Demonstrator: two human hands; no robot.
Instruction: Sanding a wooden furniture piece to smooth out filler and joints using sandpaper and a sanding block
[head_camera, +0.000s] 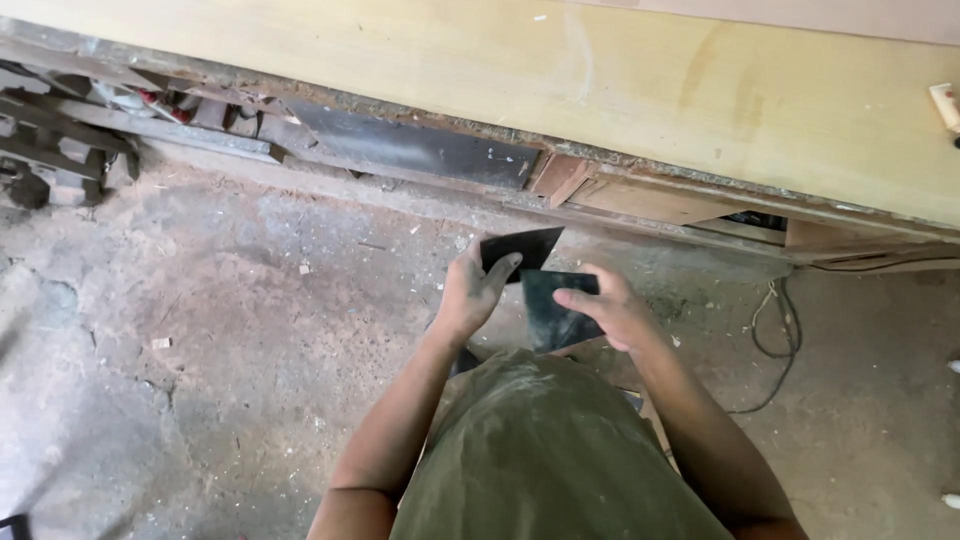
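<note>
Left hand (470, 292): closed on dark sheet (522, 250), thumb over its near edge.
Right hand (608, 308): pinching second sheet (556, 312), fingers on top.
Where: both sheets between your hands, above your lap, overlapping or touching at the middle; can't tell which.
Pointing: dark sheet's sharp corner aims away-right toward the bench (600, 80); long axis roughly left-right. Second sheet's runs near to far.
Grip tip: hold by the edges, keep thumbs flat, sheets look thin and floppy.
Below: dusty floor (220, 320), cable (780, 330) right of right hand.
</note>
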